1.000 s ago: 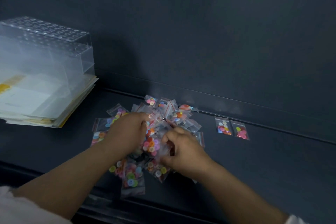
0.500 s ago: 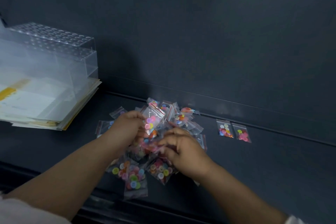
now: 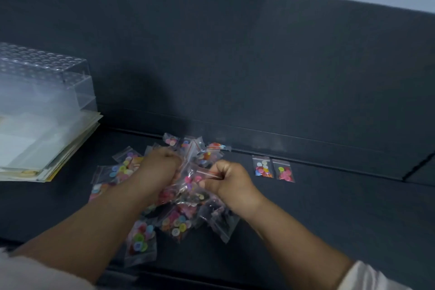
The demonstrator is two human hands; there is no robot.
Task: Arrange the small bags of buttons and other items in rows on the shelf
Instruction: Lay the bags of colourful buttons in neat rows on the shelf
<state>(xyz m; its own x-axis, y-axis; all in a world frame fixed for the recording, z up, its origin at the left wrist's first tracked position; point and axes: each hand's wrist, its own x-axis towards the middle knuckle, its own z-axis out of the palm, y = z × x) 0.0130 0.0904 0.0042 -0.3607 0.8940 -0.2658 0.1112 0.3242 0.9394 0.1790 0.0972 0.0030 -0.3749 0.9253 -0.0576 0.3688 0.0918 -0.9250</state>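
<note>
Pile of small bags (image 3: 179, 221): clear zip bags of mixed coloured buttons, heaped and overlapping, mid-shelf, near the front edge
One bag from the pile, the held bag (image 3: 191, 180), is raised at the pile's 12 o'clock side; pink buttons inside, red zip line along its top
Right hand (image 3: 231, 181): fingers curled, thumb and forefinger pinching the red-lined top edge of the held bag
Left hand (image 3: 160, 167): fist-like, fingers curled onto the opposite edge of the held bag; blur hides the exact finger contact
Two placed bags at 3 o'clock of the pile, flat and just beside each other in a row: mixed-colour bag (image 3: 263, 167), then pink-button bag (image 3: 285, 171) further out; apart from the pile
Shelf (image 3: 329, 207): dark, matte, with a dark back panel (image 3: 235, 66) at 12 o'clock
At 9 to 10 o'clock of the pile, well apart: clear plastic rack (image 3: 47, 73) with rows of round holes on top, sitting on a stack of papers (image 3: 58, 148)
</note>
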